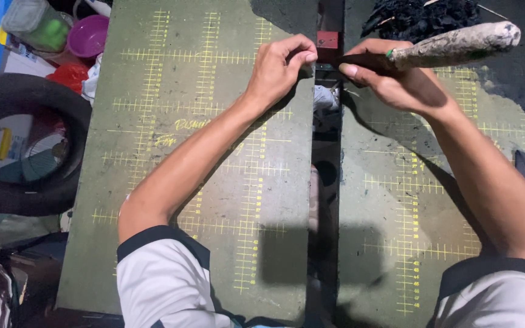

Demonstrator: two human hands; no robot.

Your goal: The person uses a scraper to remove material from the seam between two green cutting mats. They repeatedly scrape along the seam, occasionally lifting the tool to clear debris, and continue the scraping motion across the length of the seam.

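My right hand point(396, 82) grips a tool with a dirty, pale wooden handle point(457, 44) that sticks out to the upper right; its dark blade points left toward the gap between two boards. My left hand point(277, 64) rests on the far edge of the left green board point(171, 182), fingers pinched together at the gap, close to the blade's tip. Whether the fingers hold something small is hidden. A small red block point(327, 40) sits in the gap just beyond both hands.
Two green boards with yellow ruler grids lie side by side, the right board point(396, 200) stained dark, with a narrow dark gap point(324, 182) between them. A black tyre point(25, 143) lies at left, a purple bowl point(87, 35) and plastic containers behind it. Black debris point(420, 15) is piled at the back.
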